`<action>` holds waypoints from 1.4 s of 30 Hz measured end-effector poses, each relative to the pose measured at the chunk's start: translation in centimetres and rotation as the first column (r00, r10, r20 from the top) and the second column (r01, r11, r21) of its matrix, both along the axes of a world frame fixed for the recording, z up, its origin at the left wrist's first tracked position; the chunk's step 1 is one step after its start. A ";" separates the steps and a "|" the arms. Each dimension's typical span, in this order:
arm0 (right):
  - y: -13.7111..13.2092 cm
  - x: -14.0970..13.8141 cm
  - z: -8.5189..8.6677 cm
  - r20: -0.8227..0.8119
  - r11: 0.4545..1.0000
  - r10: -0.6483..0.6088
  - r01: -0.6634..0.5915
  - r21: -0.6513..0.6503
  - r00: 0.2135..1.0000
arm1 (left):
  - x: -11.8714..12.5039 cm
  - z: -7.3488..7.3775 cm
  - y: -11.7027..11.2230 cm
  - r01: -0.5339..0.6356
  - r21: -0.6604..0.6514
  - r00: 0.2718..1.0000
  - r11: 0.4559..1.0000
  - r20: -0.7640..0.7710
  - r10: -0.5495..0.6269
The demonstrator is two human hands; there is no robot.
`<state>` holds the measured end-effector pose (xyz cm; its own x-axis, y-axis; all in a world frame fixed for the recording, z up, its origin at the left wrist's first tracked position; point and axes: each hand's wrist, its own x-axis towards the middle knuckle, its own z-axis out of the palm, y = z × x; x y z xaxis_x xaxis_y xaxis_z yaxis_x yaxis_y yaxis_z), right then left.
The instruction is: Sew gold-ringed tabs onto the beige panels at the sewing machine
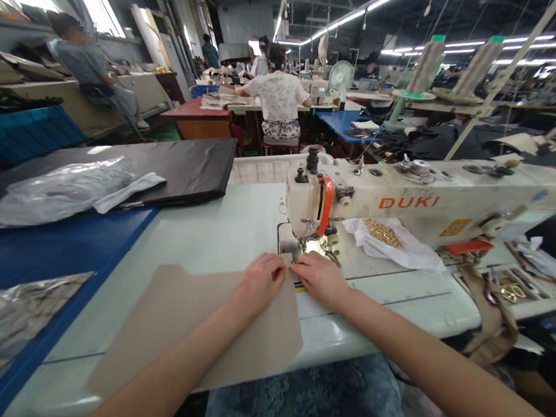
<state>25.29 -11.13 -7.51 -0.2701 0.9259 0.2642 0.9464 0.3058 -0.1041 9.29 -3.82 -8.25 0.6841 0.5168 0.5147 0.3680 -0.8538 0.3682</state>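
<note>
A flat tan leather-like piece (189, 316) lies on the pale sewing table (219, 230), its far corner under the needle of a white DUKI sewing machine (426, 193). My left hand (258, 283) rests on that corner with fingers curled and pinching its edge. My right hand (318, 278) meets it from the right, fingers pressed together on the same corner just in front of the presser foot (304, 245).
A white bag with gold metal fittings (385, 238) lies beside the machine head. Black folded material (180, 170) and plastic-wrapped bundles (65, 187) sit at left on a blue surface (55, 256). Straps and buckles (500, 294) lie at right. Other workers sit at tables behind.
</note>
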 end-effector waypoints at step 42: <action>-1.4 -0.1 -0.5 0.063 0.953 0.291 -0.295 0.073 0.955 | -0.2 -1.0 0.3 0.058 0.063 0.994 0.996 -0.098 -0.052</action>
